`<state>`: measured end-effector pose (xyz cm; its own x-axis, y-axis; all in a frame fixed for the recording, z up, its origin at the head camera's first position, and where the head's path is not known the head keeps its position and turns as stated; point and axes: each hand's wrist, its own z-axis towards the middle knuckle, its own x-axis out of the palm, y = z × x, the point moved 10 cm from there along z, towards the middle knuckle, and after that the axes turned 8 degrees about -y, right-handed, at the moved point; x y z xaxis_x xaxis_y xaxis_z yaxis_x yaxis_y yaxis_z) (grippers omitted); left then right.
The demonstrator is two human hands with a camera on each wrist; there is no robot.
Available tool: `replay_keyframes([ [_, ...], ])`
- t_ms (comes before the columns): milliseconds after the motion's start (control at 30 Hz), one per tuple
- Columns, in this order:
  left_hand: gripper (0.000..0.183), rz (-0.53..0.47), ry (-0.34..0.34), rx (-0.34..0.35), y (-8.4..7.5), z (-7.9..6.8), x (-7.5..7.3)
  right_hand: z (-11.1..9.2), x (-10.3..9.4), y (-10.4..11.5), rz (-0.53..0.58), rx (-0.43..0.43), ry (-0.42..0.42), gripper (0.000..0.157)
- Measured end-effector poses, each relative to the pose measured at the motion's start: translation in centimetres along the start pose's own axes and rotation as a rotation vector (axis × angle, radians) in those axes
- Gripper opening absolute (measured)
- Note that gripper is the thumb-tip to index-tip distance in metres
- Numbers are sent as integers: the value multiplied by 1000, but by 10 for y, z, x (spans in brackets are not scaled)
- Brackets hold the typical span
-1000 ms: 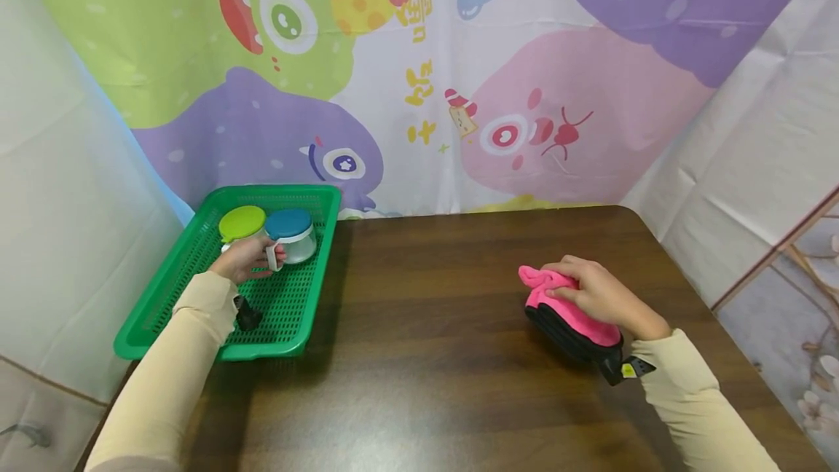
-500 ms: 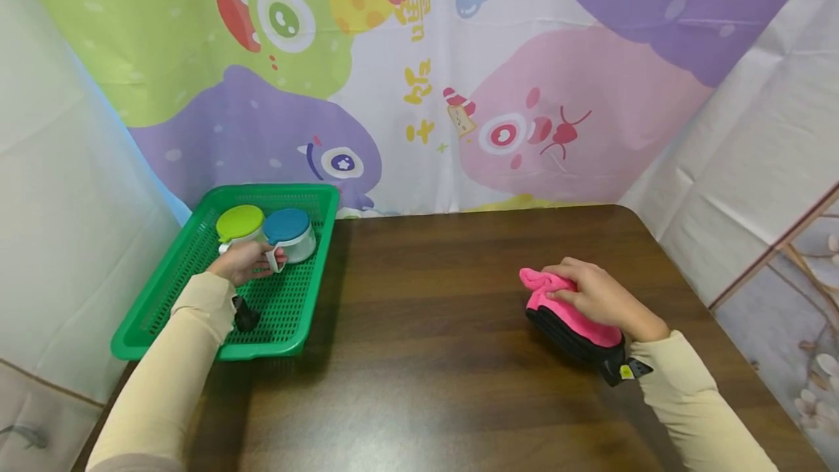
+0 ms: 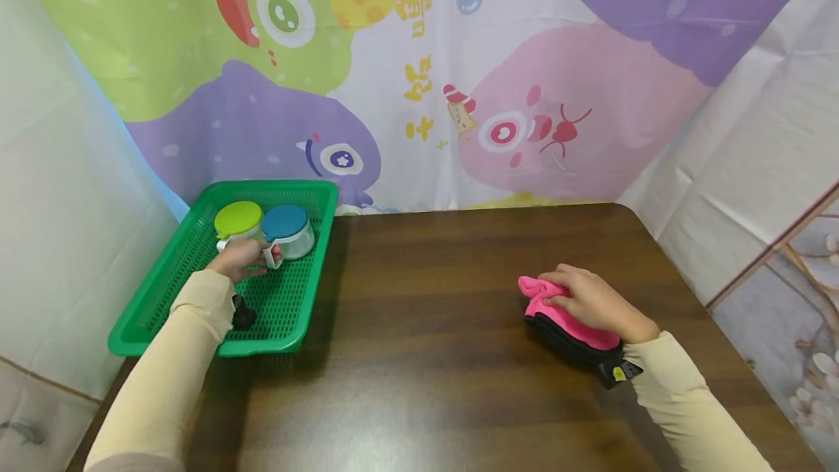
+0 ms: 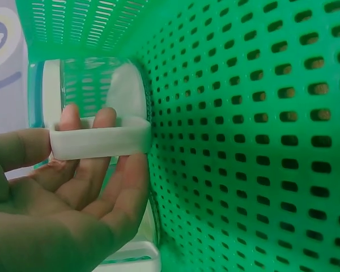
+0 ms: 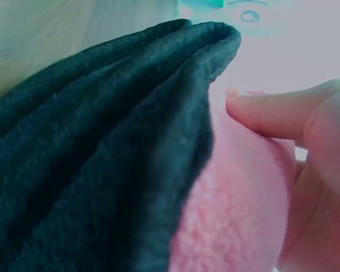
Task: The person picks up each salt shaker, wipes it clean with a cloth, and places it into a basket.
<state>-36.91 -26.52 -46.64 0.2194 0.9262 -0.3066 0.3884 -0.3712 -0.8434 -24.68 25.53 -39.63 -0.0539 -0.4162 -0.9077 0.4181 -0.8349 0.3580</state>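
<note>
Inside the green basket [image 3: 308,312], my left hand [image 3: 242,259] holds the white handle [image 4: 99,141] of a clear jar with a blue lid [image 3: 285,223]. Two fingertips pass through the handle and the thumb presses on its end in the left wrist view. The jar [image 4: 90,90] stands on the basket floor. Close beside it is a second jar with a lime green lid [image 3: 238,219], partly hidden by the hand. On the right, my right hand [image 3: 590,301] grips a folded pink and black cloth [image 3: 577,326], thumb pressing into the pink side [image 5: 232,198].
The basket rests at the left of the brown wooden table [image 3: 419,326]. A cartoon-printed curtain [image 3: 419,93] hangs along the back edge, with pale sheets at both sides. Black wrist gear [image 3: 244,313] shows below the left hand.
The right hand and cloth have dipped slightly toward the near side. The left hand keeps its hold on the jar handle, and the head view has shifted a little.
</note>
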Motion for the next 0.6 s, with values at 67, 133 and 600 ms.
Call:
replay_keyframes([
  [67, 35, 18, -13, 6, -2, -1, -1, 0, 2, -1, -6, 1, 5, 36],
  [133, 36, 41, -29, 9, -4, -3, -2, 0, 5, -3, -19, 0, 10, 35],
  [600, 37, 148, -125, -57, -4, -10, -9, -4, 29, -14, -137, 3, 45, 32],
])
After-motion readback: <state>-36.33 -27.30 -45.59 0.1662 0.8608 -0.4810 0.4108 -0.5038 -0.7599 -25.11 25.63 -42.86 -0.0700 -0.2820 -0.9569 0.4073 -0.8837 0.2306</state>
